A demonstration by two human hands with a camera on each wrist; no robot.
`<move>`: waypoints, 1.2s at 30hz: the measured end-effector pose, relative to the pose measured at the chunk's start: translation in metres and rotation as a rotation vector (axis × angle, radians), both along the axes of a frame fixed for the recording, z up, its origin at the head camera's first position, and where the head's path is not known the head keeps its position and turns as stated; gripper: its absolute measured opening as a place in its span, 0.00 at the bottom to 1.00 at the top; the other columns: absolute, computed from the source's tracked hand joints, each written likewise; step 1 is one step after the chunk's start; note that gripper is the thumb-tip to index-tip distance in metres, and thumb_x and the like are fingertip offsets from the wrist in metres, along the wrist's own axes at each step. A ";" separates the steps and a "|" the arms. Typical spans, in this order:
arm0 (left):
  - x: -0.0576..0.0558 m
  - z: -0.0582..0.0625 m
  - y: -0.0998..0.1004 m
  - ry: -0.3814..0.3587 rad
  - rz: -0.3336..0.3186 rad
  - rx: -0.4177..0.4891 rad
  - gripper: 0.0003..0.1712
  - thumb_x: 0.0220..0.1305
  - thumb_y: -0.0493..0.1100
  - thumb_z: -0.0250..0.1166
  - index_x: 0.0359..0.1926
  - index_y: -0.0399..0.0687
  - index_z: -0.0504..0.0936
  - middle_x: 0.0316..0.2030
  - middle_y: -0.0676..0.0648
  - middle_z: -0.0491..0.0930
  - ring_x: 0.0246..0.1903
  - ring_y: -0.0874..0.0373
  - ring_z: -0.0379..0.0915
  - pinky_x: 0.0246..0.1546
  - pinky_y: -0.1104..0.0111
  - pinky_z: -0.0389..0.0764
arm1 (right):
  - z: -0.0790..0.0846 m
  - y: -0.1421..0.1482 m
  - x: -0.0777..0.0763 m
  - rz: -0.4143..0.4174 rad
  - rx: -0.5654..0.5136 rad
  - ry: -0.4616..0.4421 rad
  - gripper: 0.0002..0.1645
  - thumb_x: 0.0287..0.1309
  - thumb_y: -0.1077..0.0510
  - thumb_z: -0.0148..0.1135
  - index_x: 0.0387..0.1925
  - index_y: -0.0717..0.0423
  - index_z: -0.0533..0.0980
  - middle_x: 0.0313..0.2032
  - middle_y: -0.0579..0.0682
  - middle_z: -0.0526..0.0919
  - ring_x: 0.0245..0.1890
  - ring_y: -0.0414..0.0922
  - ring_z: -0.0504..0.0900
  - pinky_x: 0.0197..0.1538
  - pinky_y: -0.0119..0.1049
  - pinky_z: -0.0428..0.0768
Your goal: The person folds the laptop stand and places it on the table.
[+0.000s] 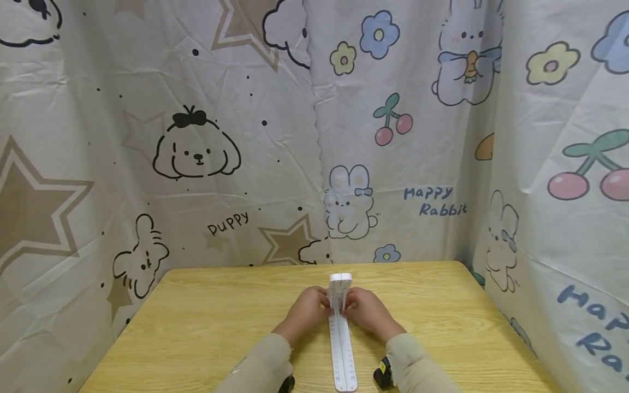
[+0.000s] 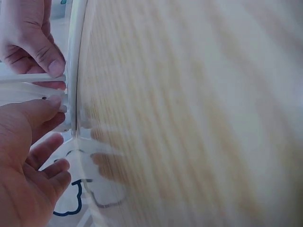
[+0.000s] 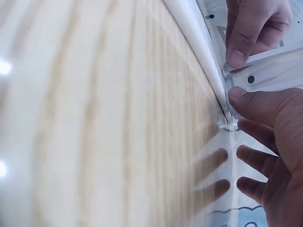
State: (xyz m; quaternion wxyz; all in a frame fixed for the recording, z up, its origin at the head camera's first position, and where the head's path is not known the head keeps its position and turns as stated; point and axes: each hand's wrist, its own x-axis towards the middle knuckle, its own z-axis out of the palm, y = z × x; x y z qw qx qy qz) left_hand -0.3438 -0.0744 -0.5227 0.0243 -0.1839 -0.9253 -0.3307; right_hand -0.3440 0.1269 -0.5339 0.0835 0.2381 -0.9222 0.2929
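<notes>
A long white plastic strip (image 1: 343,352) with rows of small marks or slots lies on the table, pointing away from me. At its far end stands a pale, partly see-through upright piece (image 1: 339,289) with a white top. My left hand (image 1: 308,312) pinches the foot of this piece from the left. From the right, my right hand (image 1: 372,312) pinches it low down, opposite the left. Close up in the left wrist view, thumb and finger meet at thin white panels (image 2: 28,78) just above the strip. The right wrist view shows the other right fingers (image 3: 255,158) spread.
The wooden table (image 1: 221,311) has a rounded far right corner. Cloth curtains (image 1: 275,142) printed with puppies, rabbits and flowers hang behind it and at both sides. A black and yellow device (image 1: 383,373) sits at my right wrist.
</notes>
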 end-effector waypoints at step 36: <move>0.001 0.009 -0.007 -0.078 -0.020 0.292 0.09 0.66 0.41 0.72 0.46 0.52 0.90 0.46 0.54 0.89 0.55 0.50 0.82 0.60 0.51 0.81 | 0.014 0.011 0.004 -0.021 -0.318 -0.222 0.11 0.69 0.46 0.65 0.49 0.38 0.86 0.51 0.38 0.88 0.62 0.47 0.81 0.69 0.56 0.74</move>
